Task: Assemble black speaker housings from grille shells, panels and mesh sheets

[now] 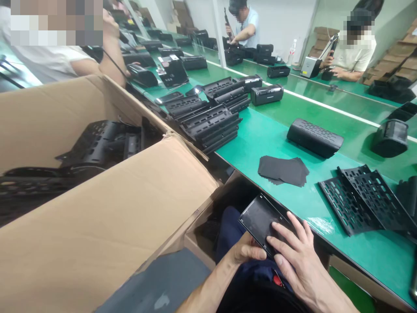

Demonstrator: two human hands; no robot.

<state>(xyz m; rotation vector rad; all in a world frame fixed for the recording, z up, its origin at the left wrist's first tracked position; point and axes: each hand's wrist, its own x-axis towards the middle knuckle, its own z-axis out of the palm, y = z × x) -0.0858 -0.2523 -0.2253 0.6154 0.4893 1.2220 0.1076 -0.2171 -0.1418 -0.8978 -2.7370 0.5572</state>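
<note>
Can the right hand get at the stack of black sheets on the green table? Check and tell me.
Probably yes. The right hand lies on the flat black panel held at the table edge, and the stack of black sheets lies just beyond on bare green table, with nothing between them.

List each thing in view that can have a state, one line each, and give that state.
Black panel: held over the lap, flat face up.
Left hand: gripping the panel's near edge.
Right hand: fingers spread flat on the panel.
Cardboard box: open, black parts inside.
Perforated grilles: lying overlapped on the green table.
Black sheets: loosely piled.
</note>
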